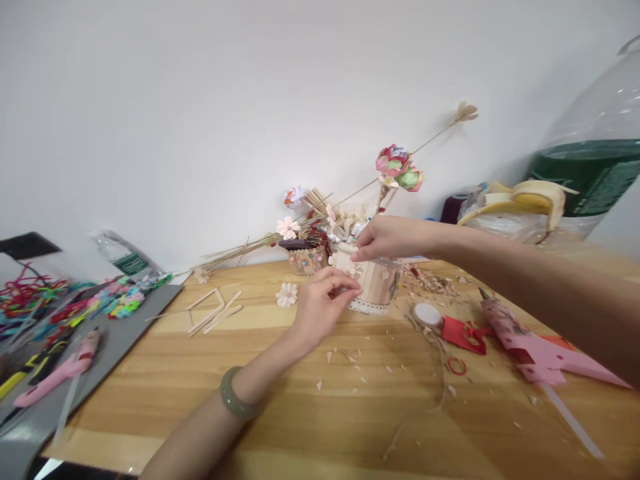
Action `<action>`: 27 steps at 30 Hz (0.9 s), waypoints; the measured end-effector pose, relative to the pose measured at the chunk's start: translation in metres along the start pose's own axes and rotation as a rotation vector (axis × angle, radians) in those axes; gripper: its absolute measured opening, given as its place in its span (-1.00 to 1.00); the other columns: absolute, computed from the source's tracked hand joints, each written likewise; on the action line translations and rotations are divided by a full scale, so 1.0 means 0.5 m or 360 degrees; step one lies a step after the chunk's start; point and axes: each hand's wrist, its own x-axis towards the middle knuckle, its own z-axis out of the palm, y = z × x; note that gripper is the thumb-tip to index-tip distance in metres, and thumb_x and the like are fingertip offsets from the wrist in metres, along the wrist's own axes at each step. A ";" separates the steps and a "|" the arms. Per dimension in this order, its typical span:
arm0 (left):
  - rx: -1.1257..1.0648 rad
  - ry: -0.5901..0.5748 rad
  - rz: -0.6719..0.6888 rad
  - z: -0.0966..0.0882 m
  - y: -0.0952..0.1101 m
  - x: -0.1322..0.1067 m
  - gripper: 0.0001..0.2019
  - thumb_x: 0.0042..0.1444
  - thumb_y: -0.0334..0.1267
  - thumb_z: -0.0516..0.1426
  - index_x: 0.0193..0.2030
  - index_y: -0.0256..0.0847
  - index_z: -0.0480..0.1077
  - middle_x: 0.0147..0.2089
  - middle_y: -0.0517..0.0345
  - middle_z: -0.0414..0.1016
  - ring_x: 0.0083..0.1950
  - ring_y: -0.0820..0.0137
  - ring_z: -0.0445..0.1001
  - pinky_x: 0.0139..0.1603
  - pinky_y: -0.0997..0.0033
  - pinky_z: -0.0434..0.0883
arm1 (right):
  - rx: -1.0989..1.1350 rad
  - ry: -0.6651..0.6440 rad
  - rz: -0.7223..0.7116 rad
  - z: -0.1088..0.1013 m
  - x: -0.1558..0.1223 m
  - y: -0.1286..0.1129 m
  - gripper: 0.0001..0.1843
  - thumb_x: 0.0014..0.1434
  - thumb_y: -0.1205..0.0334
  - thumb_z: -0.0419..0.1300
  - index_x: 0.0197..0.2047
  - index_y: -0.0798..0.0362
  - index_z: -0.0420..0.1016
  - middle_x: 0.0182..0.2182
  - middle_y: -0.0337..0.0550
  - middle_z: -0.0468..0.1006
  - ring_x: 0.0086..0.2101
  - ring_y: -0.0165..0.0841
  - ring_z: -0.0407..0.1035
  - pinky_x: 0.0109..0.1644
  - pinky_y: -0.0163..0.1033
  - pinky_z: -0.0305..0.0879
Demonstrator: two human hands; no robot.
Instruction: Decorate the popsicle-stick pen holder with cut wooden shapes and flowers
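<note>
A small craft-stick cup [377, 283] with a lace band at its base stands on the wooden table [280, 407], near the back. My left hand [320, 307], with a green bangle on its wrist, pinches at the cup's left side, fingers closed on a small piece I cannot make out. My right hand [385, 237] reaches in from the right and pinches something small and white at the cup's rim. Paper flowers [400, 167] on thin sticks lean out behind the cup.
A pink glue gun [530, 343] lies at the right, beside a red cut-out [463, 333], a tape roll [427, 313] and twine. Loose craft sticks [215, 313] lie left of centre. A grey board [107, 350] holds another pink glue gun [60, 370] and pipe cleaners. A large bottle [595, 160] stands far right.
</note>
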 end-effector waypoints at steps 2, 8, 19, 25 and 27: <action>-0.0005 0.0017 0.0013 0.002 -0.004 0.000 -0.94 0.01 -0.33 0.21 -0.40 -0.21 0.52 -0.34 0.12 0.51 -0.31 0.42 0.40 -0.32 0.46 0.30 | -0.0005 -0.0012 0.0011 0.001 0.000 0.000 -0.65 0.08 0.17 0.14 -0.67 0.07 0.20 -0.70 -0.39 0.01 -0.61 -0.51 -0.07 -0.52 -0.30 -0.11; -0.0020 0.0011 -0.0100 0.001 -0.006 -0.001 -0.91 0.03 -0.32 0.17 -0.35 -0.22 0.53 -0.29 0.10 0.56 -0.33 0.43 0.42 -0.32 0.45 0.31 | -0.0037 -0.0029 0.0013 0.001 0.002 0.004 -0.67 0.07 0.20 0.14 -0.66 0.08 0.23 -0.69 -0.38 0.02 -0.59 -0.50 -0.06 -0.51 -0.31 -0.10; -0.0429 0.0193 -0.0278 -0.028 -0.014 0.026 -0.84 0.12 -0.45 -0.08 -0.33 -0.22 0.29 -0.50 0.31 0.22 -0.56 0.60 0.15 -0.58 0.61 0.12 | -0.0200 -0.0040 -0.0085 0.011 -0.004 0.009 -0.67 0.11 0.16 0.11 -0.64 0.07 0.26 -0.69 -0.38 0.06 -0.60 -0.51 0.00 -0.51 -0.34 -0.06; -0.0680 0.0137 -0.0408 -0.059 -0.009 0.054 -0.90 0.12 -0.35 -0.01 -0.26 -0.25 0.30 -0.61 0.38 0.17 -0.66 0.60 0.13 -0.65 0.59 0.16 | -0.0461 0.0052 -0.0083 0.044 -0.023 -0.003 -0.72 0.11 0.17 0.12 -0.60 0.04 0.38 -0.68 -0.34 0.25 -0.60 -0.47 0.12 -0.50 -0.32 -0.06; -0.0721 0.0072 -0.0449 -0.070 -0.006 0.060 -0.90 0.06 -0.35 0.07 -0.28 -0.29 0.36 -0.59 0.29 0.34 -0.61 0.57 0.28 -0.57 0.55 0.28 | -0.0544 0.0083 -0.0085 0.060 -0.032 -0.003 -0.73 0.12 0.20 0.10 -0.59 0.03 0.39 -0.68 -0.32 0.26 -0.61 -0.46 0.12 -0.51 -0.30 -0.08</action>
